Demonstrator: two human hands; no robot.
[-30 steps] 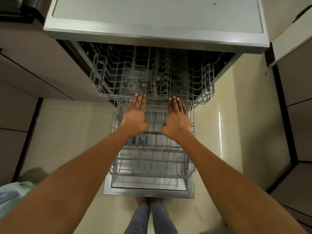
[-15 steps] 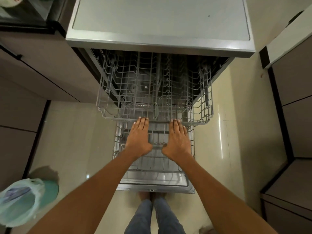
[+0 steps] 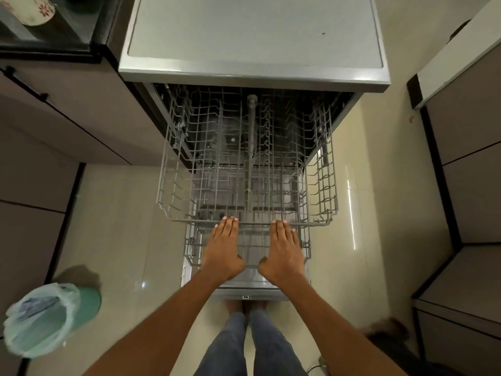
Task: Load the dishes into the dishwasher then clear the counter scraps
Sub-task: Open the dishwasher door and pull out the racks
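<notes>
Both hands at the front rail of the dishwasher's upper rack.

The left hand (image 3: 223, 251) and right hand (image 3: 283, 252) lie flat, fingers (image 3: 230, 226) straight, tips touching the front rail of the upper rack (image 3: 244, 169), which stands drawn out over the lower rack (image 3: 193, 248) and the open door (image 3: 248, 293). Neither rack holds any dish. On the floor (image 3: 122, 226) to the left stands a green bin (image 3: 46, 318) lined with a pale bag. A patterned cup (image 3: 35, 9) sits on the tabletop (image 3: 86, 28) at upper left.

Single head-worn wide-angle view, looking steeply down from above the open dishwasher (image 3: 254, 77); pulled-out rack (image 3: 246, 169) fills centre frame at arm's reach, floor (image 3: 113, 226) and bin (image 3: 40, 321) at the margins
</notes>
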